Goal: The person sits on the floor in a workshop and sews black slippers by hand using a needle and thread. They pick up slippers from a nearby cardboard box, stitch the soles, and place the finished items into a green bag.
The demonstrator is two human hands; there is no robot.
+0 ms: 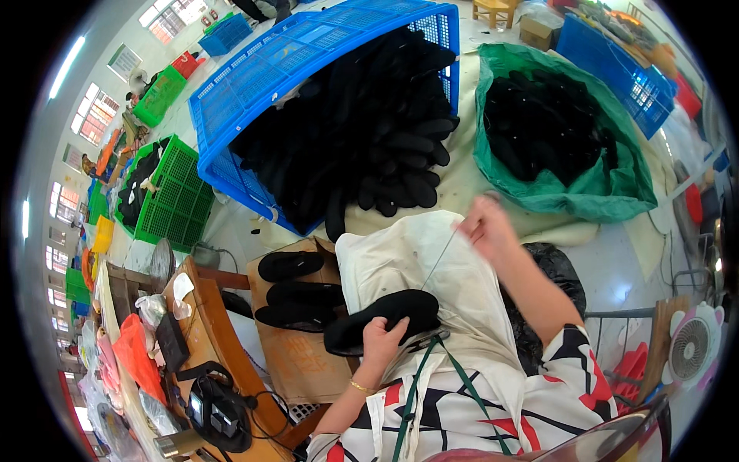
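A black cloth shoe (416, 306) lies over my lap on a white apron (385, 258), and my left hand (379, 343) grips its near side with the thumb on top. A thin dark thread (439, 262) runs taut from the shoe up to my right hand (488, 228). That hand is raised to the right, fingers pinched and slightly blurred; whether a needle is in them I cannot make out. Left of my lap, three finished-looking black shoes, including a far one (291, 266) and a near one (295, 317), rest on a cardboard box (296, 369).
Ahead, a tipped blue crate (269, 58) spills many black shoes (400, 165). A green sack (608, 206) of black pieces stands at the right front. A wooden table (202, 323) with a black bag (219, 416) is on my left; a small fan (694, 346) stands at right.
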